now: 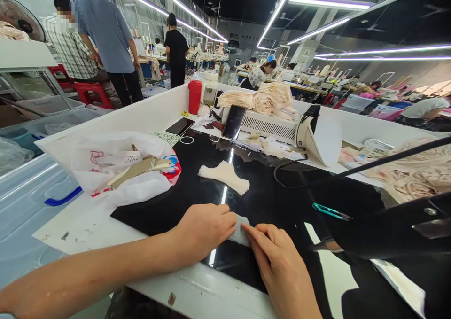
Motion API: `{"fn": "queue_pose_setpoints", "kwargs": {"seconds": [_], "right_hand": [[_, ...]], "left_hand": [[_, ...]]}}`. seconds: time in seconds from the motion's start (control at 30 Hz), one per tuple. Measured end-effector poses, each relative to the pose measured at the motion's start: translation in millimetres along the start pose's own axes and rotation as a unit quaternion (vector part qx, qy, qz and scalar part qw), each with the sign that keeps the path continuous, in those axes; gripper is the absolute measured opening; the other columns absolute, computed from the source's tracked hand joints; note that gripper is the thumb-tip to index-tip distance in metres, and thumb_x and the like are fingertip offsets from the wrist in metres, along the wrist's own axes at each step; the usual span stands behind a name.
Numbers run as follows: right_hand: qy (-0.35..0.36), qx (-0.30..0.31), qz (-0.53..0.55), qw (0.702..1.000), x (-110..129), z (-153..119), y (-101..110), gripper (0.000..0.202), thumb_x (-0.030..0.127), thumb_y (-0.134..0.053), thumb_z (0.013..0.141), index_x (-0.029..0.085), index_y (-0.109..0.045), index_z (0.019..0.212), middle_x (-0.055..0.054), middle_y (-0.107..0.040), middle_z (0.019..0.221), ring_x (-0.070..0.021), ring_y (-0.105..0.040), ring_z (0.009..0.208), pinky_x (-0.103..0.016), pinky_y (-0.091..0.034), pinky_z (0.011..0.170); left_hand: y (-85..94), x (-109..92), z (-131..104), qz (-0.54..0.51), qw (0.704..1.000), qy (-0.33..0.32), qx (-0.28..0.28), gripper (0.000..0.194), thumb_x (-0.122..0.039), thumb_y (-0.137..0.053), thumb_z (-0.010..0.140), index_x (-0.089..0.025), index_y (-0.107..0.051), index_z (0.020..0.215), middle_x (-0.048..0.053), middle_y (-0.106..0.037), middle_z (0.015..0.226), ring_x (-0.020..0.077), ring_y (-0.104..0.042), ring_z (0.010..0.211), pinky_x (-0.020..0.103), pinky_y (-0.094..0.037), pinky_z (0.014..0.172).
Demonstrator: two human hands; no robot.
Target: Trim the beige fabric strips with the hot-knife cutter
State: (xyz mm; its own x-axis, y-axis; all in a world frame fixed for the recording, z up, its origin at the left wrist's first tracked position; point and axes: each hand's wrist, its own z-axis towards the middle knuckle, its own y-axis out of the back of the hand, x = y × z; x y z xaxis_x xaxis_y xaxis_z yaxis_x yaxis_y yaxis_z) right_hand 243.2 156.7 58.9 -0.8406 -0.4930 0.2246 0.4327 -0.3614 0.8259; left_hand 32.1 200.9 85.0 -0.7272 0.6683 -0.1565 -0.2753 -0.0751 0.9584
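A small pale grey-white piece lies on the glossy black work surface between my hands. My left hand pinches its left side with closed fingers. On its right edge are the closed fingertips of my right hand, thumb and forefinger together. Just beyond my hands a cream fabric piece lies flat, touched by neither hand. Part of the pale piece is hidden under my fingers.
At left sits a white plastic bag with scraps. Teal snips and pale cut pieces lie right, near a dark machine arm. Behind are a propped phone, a white lamp shade and a red cup. People work beyond.
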Motion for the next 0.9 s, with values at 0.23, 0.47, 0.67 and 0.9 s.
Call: {"fn": "queue_pose_setpoints", "kwargs": {"seconds": [0.23, 0.47, 0.67, 0.9], "right_hand": [[-0.003, -0.026, 0.014, 1.000, 0.2, 3.6, 1.9, 0.030, 0.026, -0.042, 0.109, 0.020, -0.069, 0.120, -0.007, -0.065, 0.098, -0.0188, -0.059, 0.078, -0.031, -0.054, 0.066], [-0.005, 0.003, 0.010, 1.000, 2.0, 4.4, 2.1, 0.034, 0.031, -0.038, 0.110, 0.021, -0.071, 0.111, -0.006, -0.065, 0.091, -0.0182, -0.059, 0.073, -0.031, -0.055, 0.064], [-0.006, 0.000, 0.014, 1.000, 2.6, 2.8, 1.8, 0.033, 0.030, -0.039, 0.110, 0.022, -0.071, 0.112, -0.006, -0.065, 0.092, -0.0187, -0.061, 0.074, -0.032, -0.055, 0.064], [-0.008, 0.004, 0.016, 1.000, 2.8, 1.3, 3.0, 0.031, 0.027, -0.040, 0.109, 0.021, -0.070, 0.112, -0.006, -0.065, 0.092, -0.0190, -0.060, 0.074, -0.032, -0.055, 0.064]], "left_hand": [[-2.6, 0.9, -1.0, 0.004, 0.998, -0.031, -0.056, 0.022, -0.024, -0.054, 0.105, -0.021, -0.061, 0.084, -0.003, -0.057, 0.077, 0.0160, -0.053, 0.063, 0.031, -0.030, 0.054], [-5.3, 1.7, -2.0, 0.004, 0.998, -0.033, -0.045, 0.021, -0.022, -0.059, 0.102, -0.021, -0.063, 0.081, -0.003, -0.057, 0.074, 0.0154, -0.050, 0.060, 0.031, -0.026, 0.053], [-0.4, 0.3, -2.4, -0.005, 1.000, -0.009, -0.013, 0.015, -0.026, -0.057, 0.103, -0.024, -0.069, 0.094, -0.003, -0.059, 0.077, 0.0152, -0.055, 0.063, 0.031, -0.026, 0.054], [1.0, -0.6, -2.8, -0.007, 1.000, -0.006, 0.009, 0.015, -0.027, -0.056, 0.104, -0.026, -0.069, 0.110, -0.004, -0.060, 0.080, 0.0150, -0.059, 0.067, 0.030, -0.029, 0.055]]}}
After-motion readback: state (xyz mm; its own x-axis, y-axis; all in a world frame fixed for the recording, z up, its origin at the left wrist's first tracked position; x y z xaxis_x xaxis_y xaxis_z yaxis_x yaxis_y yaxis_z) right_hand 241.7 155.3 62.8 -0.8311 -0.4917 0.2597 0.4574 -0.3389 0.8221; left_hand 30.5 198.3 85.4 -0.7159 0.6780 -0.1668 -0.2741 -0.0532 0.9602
